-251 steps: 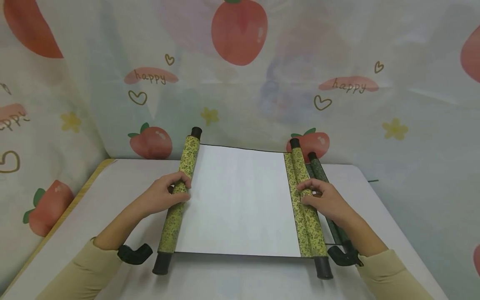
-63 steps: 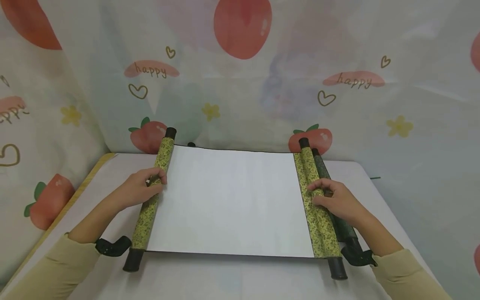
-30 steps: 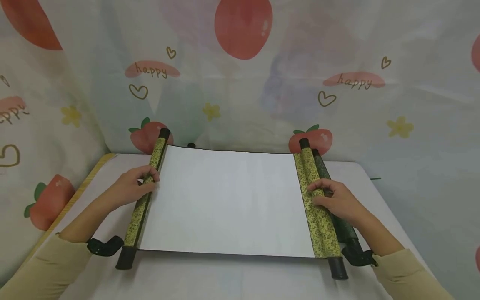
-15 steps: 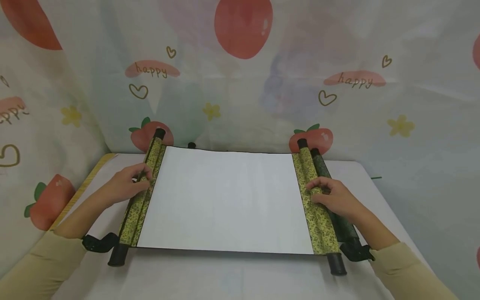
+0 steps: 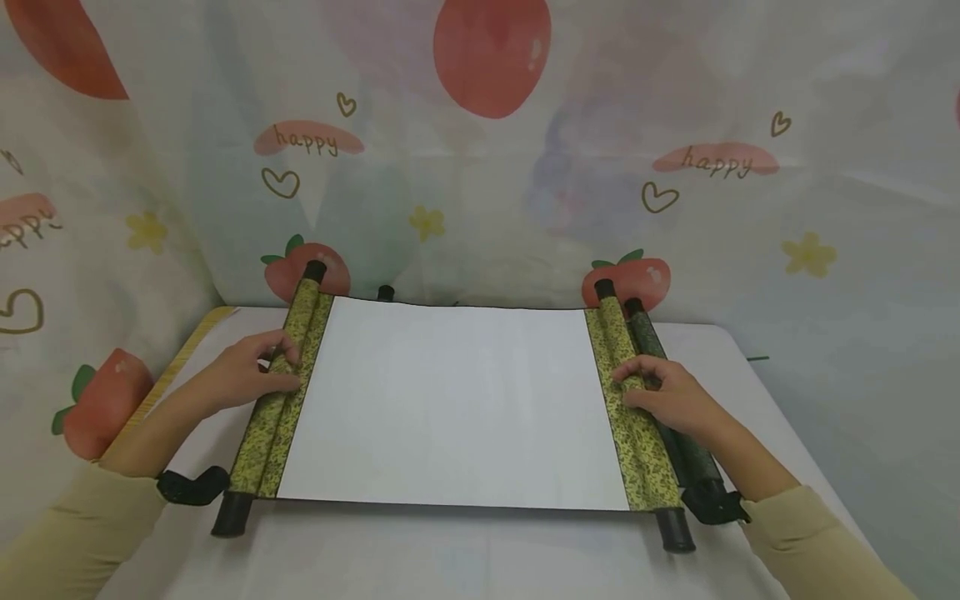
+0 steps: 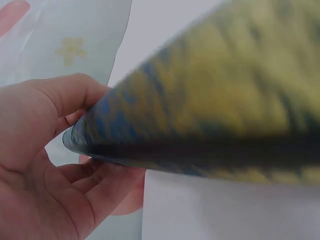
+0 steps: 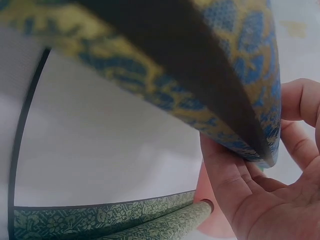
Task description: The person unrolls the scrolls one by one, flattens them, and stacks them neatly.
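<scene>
A hanging scroll with a blank white sheet (image 5: 457, 404) and yellow-green patterned borders stretches between my hands, seemingly raised off the table. My left hand (image 5: 243, 371) grips its left roller (image 5: 264, 421), thumb on the near side and fingers curled over. On the opposite side, my right hand (image 5: 667, 396) pinches the right roller (image 5: 648, 454) in the same manner. The left wrist view has the left fingers (image 6: 100, 192) wrapped about the patterned roll. In the right wrist view, the right fingers (image 7: 225, 180) hold the other roll. Black knobs cap both rollers.
A second scroll with a dark green patterned roller (image 5: 690, 450) lies on the table beneath the right side; its border (image 7: 100, 220) shows below. A black knob (image 5: 386, 293) peeks out behind the sheet. The white table (image 5: 450, 558) backs onto a fruit-printed curtain (image 5: 480, 183).
The left hand has drawn the left roller leftward, widening the sheet. In the last second the yellow-green left border has come into view beside the roller. The right hand shifted slightly right earlier.
</scene>
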The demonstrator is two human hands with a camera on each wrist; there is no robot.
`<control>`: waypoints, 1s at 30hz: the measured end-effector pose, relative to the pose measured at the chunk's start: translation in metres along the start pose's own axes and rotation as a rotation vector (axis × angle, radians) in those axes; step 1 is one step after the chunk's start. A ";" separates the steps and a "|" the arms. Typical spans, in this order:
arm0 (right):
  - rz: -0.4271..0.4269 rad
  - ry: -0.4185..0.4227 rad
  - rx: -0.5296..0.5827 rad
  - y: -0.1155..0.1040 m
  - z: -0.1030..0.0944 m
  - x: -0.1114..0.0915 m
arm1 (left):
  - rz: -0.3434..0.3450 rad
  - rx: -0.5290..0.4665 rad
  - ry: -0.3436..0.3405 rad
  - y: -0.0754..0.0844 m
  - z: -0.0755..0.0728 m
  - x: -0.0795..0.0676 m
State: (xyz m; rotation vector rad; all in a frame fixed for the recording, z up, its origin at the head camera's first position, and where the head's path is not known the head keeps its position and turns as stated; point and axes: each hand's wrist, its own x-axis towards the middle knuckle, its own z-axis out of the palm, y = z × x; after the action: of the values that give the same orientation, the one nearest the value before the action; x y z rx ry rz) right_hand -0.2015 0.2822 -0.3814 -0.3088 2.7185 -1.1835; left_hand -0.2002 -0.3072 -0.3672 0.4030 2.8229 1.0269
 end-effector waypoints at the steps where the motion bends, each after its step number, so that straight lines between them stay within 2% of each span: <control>1: -0.001 -0.001 0.000 0.000 0.000 0.000 | 0.003 -0.001 -0.001 -0.001 -0.001 -0.001; 10: -0.012 -0.026 0.024 -0.003 0.006 0.006 | -0.045 -0.007 -0.012 -0.009 -0.010 -0.002; 19: 0.024 -0.037 -0.046 -0.008 0.020 0.025 | -0.068 0.004 -0.041 -0.032 -0.015 0.009; 26: 0.075 -0.072 -0.013 -0.004 0.027 0.040 | -0.107 -0.077 -0.086 -0.045 -0.021 0.019; 30: 0.084 -0.078 0.010 -0.002 0.032 0.052 | -0.128 -0.080 -0.100 -0.051 -0.024 0.026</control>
State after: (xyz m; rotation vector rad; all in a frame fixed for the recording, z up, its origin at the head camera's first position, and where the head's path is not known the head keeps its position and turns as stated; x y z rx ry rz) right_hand -0.2439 0.2457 -0.4045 -0.2319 2.6308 -1.1377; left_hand -0.2406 -0.3521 -0.3821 0.2542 2.6700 1.0586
